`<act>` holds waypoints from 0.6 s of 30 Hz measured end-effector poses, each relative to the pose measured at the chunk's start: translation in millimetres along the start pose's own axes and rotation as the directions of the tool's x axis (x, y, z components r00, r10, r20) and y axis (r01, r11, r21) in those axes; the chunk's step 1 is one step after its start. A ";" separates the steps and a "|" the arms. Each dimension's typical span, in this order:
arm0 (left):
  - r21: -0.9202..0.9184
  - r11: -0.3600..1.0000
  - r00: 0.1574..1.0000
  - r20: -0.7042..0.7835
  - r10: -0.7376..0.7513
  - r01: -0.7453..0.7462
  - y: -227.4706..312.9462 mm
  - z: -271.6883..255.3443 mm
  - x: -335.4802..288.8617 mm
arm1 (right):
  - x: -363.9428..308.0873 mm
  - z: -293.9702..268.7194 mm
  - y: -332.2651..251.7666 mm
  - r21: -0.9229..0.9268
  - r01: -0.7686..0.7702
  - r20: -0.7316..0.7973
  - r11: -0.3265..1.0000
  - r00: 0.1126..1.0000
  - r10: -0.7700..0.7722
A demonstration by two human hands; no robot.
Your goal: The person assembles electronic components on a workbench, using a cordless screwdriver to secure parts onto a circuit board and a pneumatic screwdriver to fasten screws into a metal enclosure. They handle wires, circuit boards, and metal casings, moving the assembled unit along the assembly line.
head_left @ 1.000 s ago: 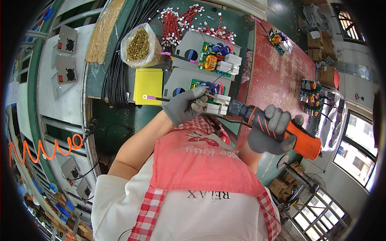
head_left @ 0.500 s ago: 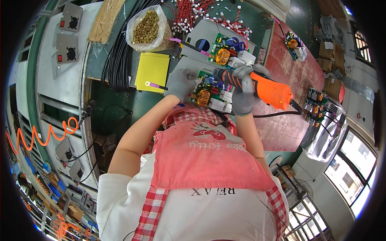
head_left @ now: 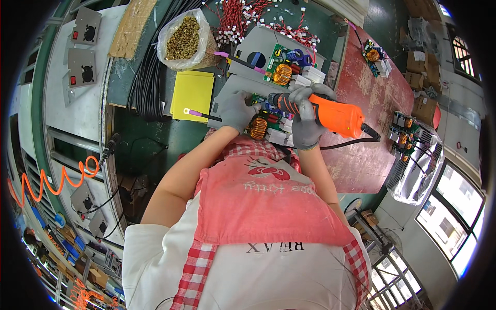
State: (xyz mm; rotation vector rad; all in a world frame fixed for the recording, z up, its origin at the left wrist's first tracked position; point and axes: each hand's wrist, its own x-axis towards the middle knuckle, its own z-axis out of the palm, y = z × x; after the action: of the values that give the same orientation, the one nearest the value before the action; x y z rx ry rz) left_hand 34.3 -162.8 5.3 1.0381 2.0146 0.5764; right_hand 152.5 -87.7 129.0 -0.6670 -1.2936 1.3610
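Observation:
My right hand (head_left: 307,124), in a grey glove, grips an orange electric screwdriver (head_left: 338,115) with a black front end, held nearly level and pointing left over the nearer circuit board (head_left: 272,123). That board carries a copper-wound coil (head_left: 258,128) and white blocks, and lies on a grey metal plate (head_left: 223,91). My left hand (head_left: 237,111), also gloved, has its fingers curled together at the board's left edge, close to the screwdriver's tip. Whatever its fingertips hold is hidden. A black cable with a purple-sleeved ring terminal (head_left: 194,112) sticks out left of that hand.
Beyond lies a second circuit board (head_left: 282,67) on another grey plate. Yellow sheets (head_left: 192,95), a bag of brass-coloured hardware (head_left: 183,42), black cables (head_left: 146,85) and red wire bundles (head_left: 235,23) lie around. A red worn board (head_left: 369,108) is at right.
The screwdriver and my right hand have shifted left, bringing the tip closer to my left hand. My left hand has moved slightly right over the board's edge.

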 end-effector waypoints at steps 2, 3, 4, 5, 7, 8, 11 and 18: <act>-0.036 0.999 0.999 -0.044 0.024 -0.026 0.4 1.4 -1.7 | -2.1 5.0 -1.4 -0.027 -0.015 -0.011 1.000 1.000 0.015; -0.059 0.997 0.997 -0.069 0.036 -0.040 1.0 2.4 -3.0 | -3.1 7.3 -1.8 -0.041 -0.024 -0.017 0.999 1.000 0.023; -0.080 0.995 0.994 -0.095 0.047 -0.055 1.8 2.8 -3.8 | -2.9 8.6 -1.3 -0.025 -0.059 0.047 0.998 0.997 0.060; -0.067 0.996 0.996 -0.071 0.046 -0.051 2.1 1.9 -4.1 | -2.2 9.8 -0.5 -0.011 -0.095 0.110 0.995 0.989 0.096; -0.044 0.998 0.999 -0.024 0.048 -0.049 3.7 -2.0 -3.1 | 1.2 10.7 -0.5 0.006 -0.164 0.239 0.986 0.958 0.158; -0.059 0.995 0.996 -0.043 0.075 -0.077 0.9 1.3 -2.6 | 3.7 10.7 -2.4 -0.046 -0.103 0.331 0.994 0.937 0.113; -0.071 0.990 0.989 -0.100 0.110 -0.118 -4.1 6.5 -5.6 | 10.3 10.1 -2.9 -0.111 0.024 0.558 0.994 0.829 0.042; -0.079 0.995 0.997 -0.059 0.048 -0.053 5.5 -3.9 -10.7 | 10.4 10.0 6.1 -0.125 -0.044 0.530 0.991 0.841 0.104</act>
State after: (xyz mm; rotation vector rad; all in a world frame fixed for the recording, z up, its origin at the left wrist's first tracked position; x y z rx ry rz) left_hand 37.6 -168.7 16.0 1.0371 2.0021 0.7156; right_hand 138.8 -80.2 128.7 -0.4173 -1.8138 1.6184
